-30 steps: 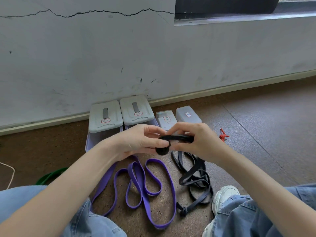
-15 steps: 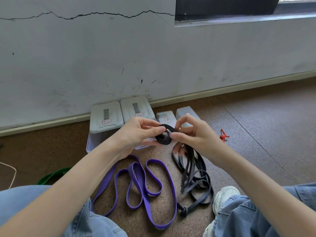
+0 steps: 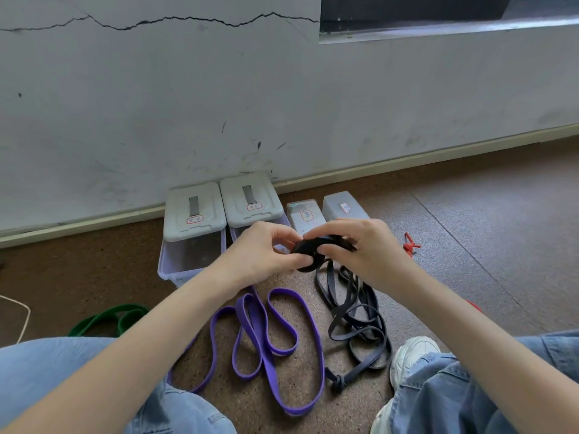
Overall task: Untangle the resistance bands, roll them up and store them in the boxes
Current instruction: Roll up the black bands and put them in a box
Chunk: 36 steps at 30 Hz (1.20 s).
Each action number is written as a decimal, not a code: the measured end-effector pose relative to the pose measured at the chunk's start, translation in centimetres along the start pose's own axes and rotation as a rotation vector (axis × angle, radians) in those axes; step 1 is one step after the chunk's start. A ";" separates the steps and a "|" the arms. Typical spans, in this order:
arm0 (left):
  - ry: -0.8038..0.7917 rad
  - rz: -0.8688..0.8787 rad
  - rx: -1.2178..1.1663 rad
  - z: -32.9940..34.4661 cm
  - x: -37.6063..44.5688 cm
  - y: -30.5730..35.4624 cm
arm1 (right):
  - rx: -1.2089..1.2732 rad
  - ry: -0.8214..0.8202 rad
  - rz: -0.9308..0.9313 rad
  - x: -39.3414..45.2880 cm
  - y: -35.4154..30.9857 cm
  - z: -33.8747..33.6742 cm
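Note:
Between my hands sits a small coil of the black band [image 3: 310, 249], held above the floor in front of the boxes. My left hand [image 3: 266, 255] pinches the coil from the left and my right hand [image 3: 363, 245] grips it from the right, fingers curled over the top. The band's loose length [image 3: 354, 314] hangs down and lies in loops on the floor, ending in a knot near my shoe. A purple band [image 3: 266, 336] lies in loose loops on the floor below my left forearm. A green band [image 3: 109, 319] shows at the left, partly behind my knee.
Two lidded white boxes [image 3: 194, 211] [image 3: 250, 198] and two smaller grey boxes [image 3: 305, 216] [image 3: 343, 208] stand against the wall. A red band [image 3: 410, 245] lies right of my right hand. My jeans-clad knees and a white shoe [image 3: 413, 355] frame the floor.
The coil has grown and turned flatter between my fingers. My right hand has wrapped over it from the right, and more of the loose black band has been drawn up from the floor.

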<state>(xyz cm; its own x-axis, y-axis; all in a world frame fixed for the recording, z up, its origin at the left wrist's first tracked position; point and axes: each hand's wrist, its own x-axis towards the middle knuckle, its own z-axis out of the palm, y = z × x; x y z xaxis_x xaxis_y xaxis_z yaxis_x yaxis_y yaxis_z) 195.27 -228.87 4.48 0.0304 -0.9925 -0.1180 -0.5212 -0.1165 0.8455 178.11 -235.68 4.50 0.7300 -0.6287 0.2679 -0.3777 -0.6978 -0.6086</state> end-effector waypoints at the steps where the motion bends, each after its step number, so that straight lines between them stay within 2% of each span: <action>1: 0.010 0.007 0.005 0.0 0.0 0.0 | 0.015 -0.002 0.011 -0.1 0.0 0.1; 3: 0.036 0.016 -0.023 -0.3 0.0 0.1 | 0.160 0.014 0.078 -0.2 0.2 0.0; 4: 0.049 0.012 -0.105 -0.6 0.0 0.2 | 0.309 0.039 0.132 -0.1 0.2 -0.2; 7: 0.085 -0.026 -0.512 -1.3 0.0 0.7 | 0.701 0.116 0.236 -0.1 0.2 -1.0; 9: 0.118 -0.036 -0.696 -1.3 0.1 0.6 | 0.731 0.110 0.219 0.0 -0.1 -0.8; 12: 0.136 -0.055 -0.808 -0.2 0.1 0.1 | 0.689 0.138 0.209 0.0 -0.3 0.1; 14: 0.106 -0.071 -0.797 0.4 0.0 -0.3 | 0.630 0.161 0.216 0.0 -0.1 0.3; 15: 0.094 -0.072 -0.684 0.6 0.0 -0.5 | 0.568 0.146 0.208 -0.1 0.0 0.3; 18: 0.011 -0.044 -0.081 0.8 0.0 -1.1 | 0.178 0.056 0.097 -0.6 -0.1 0.7; 20: -0.053 -0.027 0.026 1.1 0.0 -1.2 | -0.009 0.013 -0.019 -0.8 -0.3 1.2; 23: -0.052 -0.025 -0.107 0.8 -0.2 -1.0 | 0.098 0.027 0.007 -0.4 -0.2 1.0; 26: 0.027 -0.094 -0.427 -0.4 -0.1 -0.7 | 0.385 0.108 0.136 0.0 0.3 0.0; 28: 0.095 -0.114 -0.629 -0.8 0.1 -0.5 | 0.496 0.124 0.173 0.1 0.5 -0.2; 31: 0.145 -0.124 -0.802 -0.4 0.2 -0.4 | 0.595 0.115 0.191 -0.1 0.4 0.6; 34: 0.109 -0.126 -0.826 0.4 0.2 -0.6 | 0.581 0.141 0.201 -0.4 0.4 0.9; 36: 0.081 -0.134 -0.687 0.3 0.3 -0.8 | 0.534 0.146 0.192 -0.5 0.3 0.7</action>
<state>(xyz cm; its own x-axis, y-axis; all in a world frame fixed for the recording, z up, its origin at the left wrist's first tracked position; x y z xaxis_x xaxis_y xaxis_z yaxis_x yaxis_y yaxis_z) 195.40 -229.06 3.65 0.1338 -0.9645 -0.2276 0.1471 -0.2078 0.9671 178.02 -235.37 3.65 0.5766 -0.7939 0.1929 -0.1279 -0.3210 -0.9384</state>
